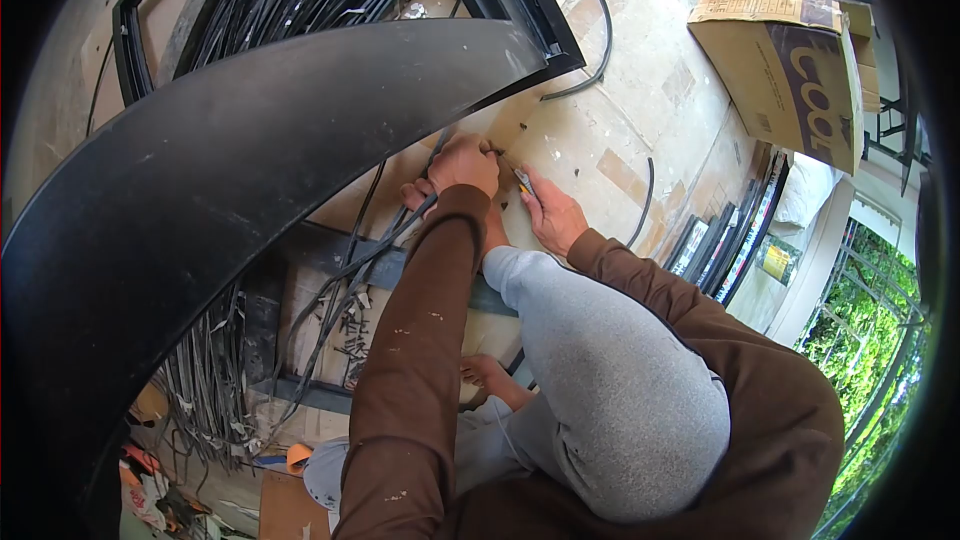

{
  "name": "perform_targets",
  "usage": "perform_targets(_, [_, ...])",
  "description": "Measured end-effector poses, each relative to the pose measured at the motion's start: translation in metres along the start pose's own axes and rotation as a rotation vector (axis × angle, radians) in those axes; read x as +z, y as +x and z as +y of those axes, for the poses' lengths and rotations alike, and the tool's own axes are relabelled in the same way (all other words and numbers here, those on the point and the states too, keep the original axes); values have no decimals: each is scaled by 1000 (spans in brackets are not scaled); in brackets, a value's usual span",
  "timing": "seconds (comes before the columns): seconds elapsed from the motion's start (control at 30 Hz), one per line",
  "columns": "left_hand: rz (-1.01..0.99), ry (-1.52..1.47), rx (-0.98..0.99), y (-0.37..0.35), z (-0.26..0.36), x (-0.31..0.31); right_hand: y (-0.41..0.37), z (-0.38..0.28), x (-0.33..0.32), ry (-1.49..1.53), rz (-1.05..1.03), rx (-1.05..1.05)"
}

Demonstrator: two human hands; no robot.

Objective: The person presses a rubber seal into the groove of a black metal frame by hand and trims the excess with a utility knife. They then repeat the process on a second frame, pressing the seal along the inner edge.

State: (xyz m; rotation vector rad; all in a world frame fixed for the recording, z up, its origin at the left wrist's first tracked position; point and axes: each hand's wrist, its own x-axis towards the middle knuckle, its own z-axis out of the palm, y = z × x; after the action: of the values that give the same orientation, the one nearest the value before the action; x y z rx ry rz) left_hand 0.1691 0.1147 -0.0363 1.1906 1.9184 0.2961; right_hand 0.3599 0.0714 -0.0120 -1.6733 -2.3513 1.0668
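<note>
The right hand is wrapped round a utility knife with a grey and yellow handle, its thin blade reaching forward and left toward the other hand. That left hand, just beside the blade, is curled into a fist that seems to grip a black strip, though the fingers hide most of what they hold. More black strips trail off behind and left of its wrist. A broad curved black panel spans the space left of and ahead of the left hand, with a large bundle of black strips beyond it. A short loose strip lies on the tiled floor right of the right hand; farther right and ahead stands a cardboard box.
</note>
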Motion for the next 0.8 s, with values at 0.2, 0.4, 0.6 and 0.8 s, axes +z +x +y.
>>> perform_targets(0.2, [0, 34, -24, 0, 0, 0, -4, 2, -5, 9, -38, 16])
perform_targets(0.4, [20, 38, -23, 1, 0, 3, 7, 1, -8, -7, -68, 31])
perform_targets(0.6, [-3, 42, -21, 2, 0, 3, -1, 7, -10, 14, -74, 16])
perform_targets(0.8, [9, 22, -33, 1, 2, 5, 4, 1, -11, 24, -71, 6])
